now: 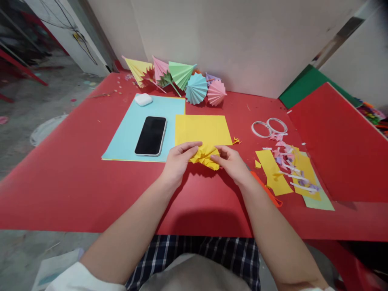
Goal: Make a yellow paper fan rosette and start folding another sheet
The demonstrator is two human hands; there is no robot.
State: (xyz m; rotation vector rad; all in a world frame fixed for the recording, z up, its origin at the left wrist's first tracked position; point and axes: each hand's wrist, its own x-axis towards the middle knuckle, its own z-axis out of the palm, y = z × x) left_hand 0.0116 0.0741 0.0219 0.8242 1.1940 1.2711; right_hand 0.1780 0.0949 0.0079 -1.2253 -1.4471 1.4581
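Observation:
Both my hands meet over a pleated piece of yellow paper (206, 157) just above the red table (91, 190). My left hand (179, 158) pinches its left end, fingers closed on the folds. At the right end, the fingers of my right hand (233, 161) grip it the same way. A flat yellow sheet (201, 128) lies right behind the folded piece.
A black phone (151, 136) rests on a light blue sheet (127, 129), with a white earbud case (143, 99) behind it. Several paper fans (182, 76) line the wall. Right of my hands lie tape rolls (269, 127), orange scissors (266, 190), and paper scraps (291, 169).

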